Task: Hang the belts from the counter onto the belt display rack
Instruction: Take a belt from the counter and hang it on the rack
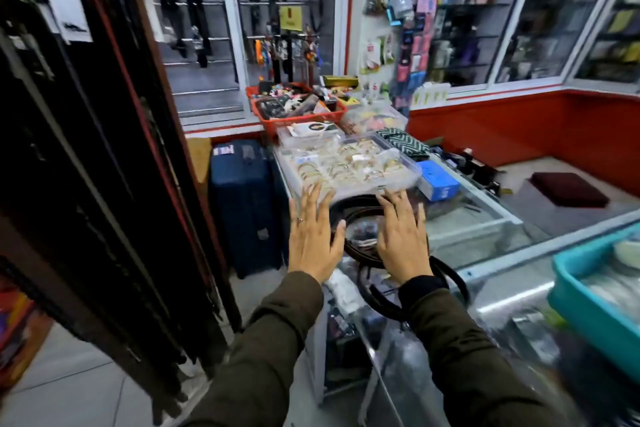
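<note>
Leather belts were coiled on the glass bench at frame centre. Both hands, left and right, were spread flat, grasping nothing. Limp and light, probably; best gripped at the buckle, unseen.

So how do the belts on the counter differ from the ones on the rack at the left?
The counter belts lie coiled in loops on the glass counter, between the open left hand and right hand; the rack belts hang straight down in a dense row. The counter belts are few, the rack belts many. Both look dark.
</note>
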`<state>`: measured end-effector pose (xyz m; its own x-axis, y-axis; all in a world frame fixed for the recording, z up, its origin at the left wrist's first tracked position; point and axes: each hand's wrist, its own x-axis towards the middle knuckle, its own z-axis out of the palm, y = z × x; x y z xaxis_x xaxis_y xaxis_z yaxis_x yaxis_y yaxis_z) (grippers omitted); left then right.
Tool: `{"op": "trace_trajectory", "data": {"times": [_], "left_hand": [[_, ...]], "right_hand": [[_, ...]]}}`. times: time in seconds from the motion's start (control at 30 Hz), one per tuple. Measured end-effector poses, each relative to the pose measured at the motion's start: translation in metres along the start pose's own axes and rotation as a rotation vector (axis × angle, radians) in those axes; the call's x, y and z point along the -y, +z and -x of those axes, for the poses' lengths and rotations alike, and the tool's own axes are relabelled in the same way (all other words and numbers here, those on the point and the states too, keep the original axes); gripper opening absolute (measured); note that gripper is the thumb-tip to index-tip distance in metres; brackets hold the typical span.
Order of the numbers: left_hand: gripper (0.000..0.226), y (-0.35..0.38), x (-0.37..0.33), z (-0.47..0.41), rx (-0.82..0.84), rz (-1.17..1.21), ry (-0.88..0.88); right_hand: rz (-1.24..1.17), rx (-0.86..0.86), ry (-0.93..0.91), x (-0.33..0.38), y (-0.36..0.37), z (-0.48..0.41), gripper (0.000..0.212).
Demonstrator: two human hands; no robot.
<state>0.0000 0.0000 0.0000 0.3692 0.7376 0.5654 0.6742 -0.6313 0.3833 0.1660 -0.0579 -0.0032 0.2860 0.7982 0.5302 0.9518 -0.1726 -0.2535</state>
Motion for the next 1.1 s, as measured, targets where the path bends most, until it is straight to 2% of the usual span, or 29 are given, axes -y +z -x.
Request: {"op": "trace_trajectory", "data": {"times": [0.13, 0.3, 0.37, 0.43, 0.47, 0.6, 0.67, 0.9, 1.1], "left_hand": [[0.063, 0.034, -0.007, 0.007, 0.392, 0.170, 0.069], [0.066, 0.060, -0.016, 0.015, 0.602, 0.147, 0.113], [0.071, 0.064, -0.021, 0.017, 0.633, 0.108, 0.114], [0.082, 0.064, -0.023, 0.015, 0.667, -0.031, 0.181], [0.081, 0.064, -0.024, 0.014, 0.664, -0.086, 0.213], [0.045, 0.063, -0.027, 0.009, 0.586, -0.174, 0.234], [0.036, 0.060, -0.028, 0.009, 0.558, -0.176, 0.223], [0.033, 0.032, -0.016, 0.009, 0.413, -0.132, 0.188], [0.030, -0.017, -0.004, 0.007, 0.224, -0.063, 0.183]], "right_hand": [[0.095, 0.281, 0.088, -0.038, 0.002, 0.013, 0.060], [0.180, 0.647, 0.067, -0.062, 0.007, 0.022, 0.051], [0.189, 0.665, 0.065, -0.065, 0.010, 0.024, 0.044], [0.180, 0.629, 0.066, -0.064, 0.010, 0.025, 0.040], [0.187, 0.619, 0.064, -0.064, 0.010, 0.025, 0.038], [0.199, 0.595, 0.055, -0.062, 0.002, 0.023, 0.030], [0.193, 0.586, 0.044, -0.060, -0.003, 0.021, 0.026], [0.221, 0.514, -0.041, -0.034, -0.022, 0.006, 0.024], [0.213, 0.412, -0.142, 0.008, -0.051, -0.013, 0.025]]}}
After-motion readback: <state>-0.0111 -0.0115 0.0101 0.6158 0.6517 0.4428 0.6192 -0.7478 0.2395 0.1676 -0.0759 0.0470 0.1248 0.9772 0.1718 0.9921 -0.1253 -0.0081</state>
